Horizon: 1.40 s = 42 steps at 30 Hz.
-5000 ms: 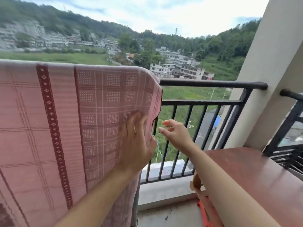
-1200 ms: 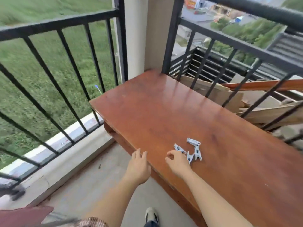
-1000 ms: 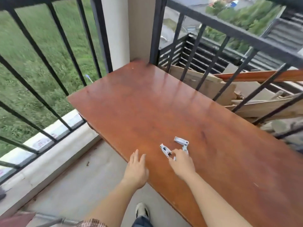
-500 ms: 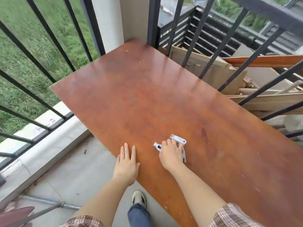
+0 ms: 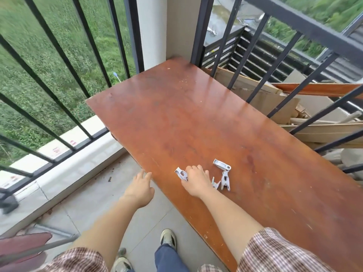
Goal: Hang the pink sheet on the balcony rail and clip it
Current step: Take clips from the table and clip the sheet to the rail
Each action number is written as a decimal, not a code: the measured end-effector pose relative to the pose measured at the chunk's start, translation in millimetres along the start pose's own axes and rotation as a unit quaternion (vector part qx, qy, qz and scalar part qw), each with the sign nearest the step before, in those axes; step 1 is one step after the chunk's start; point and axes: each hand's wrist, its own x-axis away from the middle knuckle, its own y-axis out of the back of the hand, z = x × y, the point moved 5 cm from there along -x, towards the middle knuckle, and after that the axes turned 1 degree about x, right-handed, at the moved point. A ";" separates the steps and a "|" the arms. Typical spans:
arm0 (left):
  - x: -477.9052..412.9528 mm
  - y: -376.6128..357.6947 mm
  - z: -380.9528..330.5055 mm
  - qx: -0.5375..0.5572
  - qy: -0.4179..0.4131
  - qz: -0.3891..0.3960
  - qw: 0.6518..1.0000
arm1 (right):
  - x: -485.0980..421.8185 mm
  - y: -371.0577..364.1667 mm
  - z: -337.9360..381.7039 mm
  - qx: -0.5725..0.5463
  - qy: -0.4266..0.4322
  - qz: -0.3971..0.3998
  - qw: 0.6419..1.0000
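Note:
Small white clothes clips lie on the reddish-brown wooden table [image 5: 196, 118]. My right hand [image 5: 196, 182] is down on the table with curled fingers round one clip [image 5: 181, 173], whose end sticks out to the left. Two more clips [image 5: 224, 174] lie just right of that hand, and a clip tip shows beside my wrist. My left hand [image 5: 140, 188] hovers with loose fingers at the table's near-left edge, holding nothing. Only a dark pink corner of the sheet [image 5: 21, 242] shows at the bottom left.
Black balcony railing [image 5: 64, 61] runs along the left over a concrete curb; a second railing [image 5: 294, 55] borders the table's far side. A white pillar [image 5: 151, 30] stands at the corner. Cardboard and planks lie beyond the right railing. My shoes are on the grey floor.
My view swung from the hung sheet to the table. My right hand reached the clips and closed on one; my left hand lifted off the table edge.

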 end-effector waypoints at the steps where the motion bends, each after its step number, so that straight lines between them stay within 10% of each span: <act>1: 6.6 7.6 9.1 0.005 0.007 -0.007 1.000 | 3.5 2.7 12.0 -0.013 0.007 0.002 1.000; 11: 118.8 118.4 112.9 0.005 0.007 -0.188 0.982 | 49.6 38.5 193.0 -0.155 0.132 -0.057 0.977; 21: 282.5 240.1 179.6 -0.209 -0.057 -0.392 0.894 | 103.6 65.5 368.7 -0.244 0.307 -0.094 0.915; 42: 405.7 344.5 262.8 -0.559 0.211 -0.107 0.794 | 187.0 129.0 526.0 -0.257 0.549 -0.052 0.794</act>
